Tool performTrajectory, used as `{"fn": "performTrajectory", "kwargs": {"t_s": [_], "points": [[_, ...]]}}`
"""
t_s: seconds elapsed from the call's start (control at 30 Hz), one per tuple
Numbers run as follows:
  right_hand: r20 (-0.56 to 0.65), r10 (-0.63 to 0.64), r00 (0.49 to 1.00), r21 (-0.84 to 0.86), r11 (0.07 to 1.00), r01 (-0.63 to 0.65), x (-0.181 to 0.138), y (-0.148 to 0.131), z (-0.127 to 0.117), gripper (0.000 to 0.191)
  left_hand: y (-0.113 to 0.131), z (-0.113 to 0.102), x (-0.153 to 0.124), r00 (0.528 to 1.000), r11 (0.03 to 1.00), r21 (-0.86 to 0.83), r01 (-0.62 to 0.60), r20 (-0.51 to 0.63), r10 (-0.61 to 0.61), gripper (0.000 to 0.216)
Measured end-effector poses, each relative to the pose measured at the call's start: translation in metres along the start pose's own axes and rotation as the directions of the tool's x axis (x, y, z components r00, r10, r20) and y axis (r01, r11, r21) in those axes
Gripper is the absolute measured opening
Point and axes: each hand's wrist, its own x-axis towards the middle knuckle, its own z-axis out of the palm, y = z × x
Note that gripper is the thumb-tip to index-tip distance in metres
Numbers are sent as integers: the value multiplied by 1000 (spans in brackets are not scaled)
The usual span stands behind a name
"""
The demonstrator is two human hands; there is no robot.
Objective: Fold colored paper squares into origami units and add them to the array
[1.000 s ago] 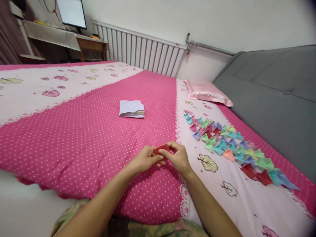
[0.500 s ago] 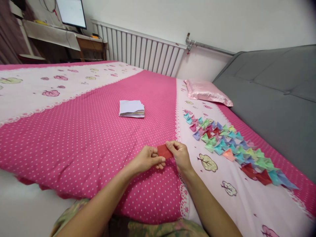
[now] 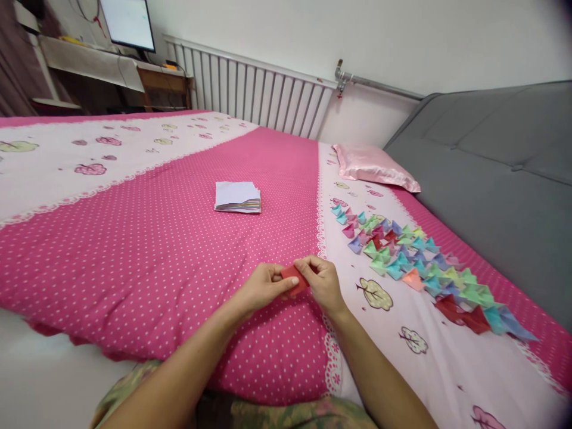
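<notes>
A small folded piece of red paper (image 3: 295, 282) is held between my two hands, above the near edge of the bed. My left hand (image 3: 266, 287) pinches its left side, thumb on top and fingers underneath. On its upper right side, my right hand (image 3: 320, 282) grips with thumb and bent fingers. Fingers cover part of the paper's edges. To the right lie rows of folded paper boats (image 3: 411, 262) in blue, green, red, pink and purple. Farther off on the pink bedspread rests a stack of paper sheets (image 3: 238, 195), white on top with coloured edges below.
The dotted pink and white bedspread (image 3: 147, 238) spreads under everything. A pink pillow (image 3: 373, 167) lies at the far right by the grey headboard (image 3: 491, 161). Behind the bed stand a white radiator (image 3: 250, 83) and a desk (image 3: 89, 59) with a monitor (image 3: 128, 22).
My right hand has shifted slightly left, closer to my left hand. The left thumb now lies over the red paper, and less of the paper shows between the hands.
</notes>
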Motion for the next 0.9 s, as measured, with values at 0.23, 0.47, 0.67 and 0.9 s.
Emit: {"fn": "performTrajectory", "kwargs": {"t_s": [0.23, 0.47, 0.67, 0.9], "points": [[105, 34, 994, 75, 996, -42, 0, -1, 2, 22, -3, 0, 0, 999, 1000, -6, 2, -54, -3, 37], [82, 91, 993, 162, 981, -103, 3, 2, 2, 17, 2, -4, 2, 967, 996, -90, 11, -253, -33, 30], [44, 75, 996, 172, 982, -82, 2, 3, 2, 19, 2, -5, 3, 965, 995, -95, -15, -262, -10, 32], [120, 121, 985, 193, 971, -143, 2, 1, 1, 21, 3, -7, 3, 949, 998, -31, -47, -312, 35, 29]]}}
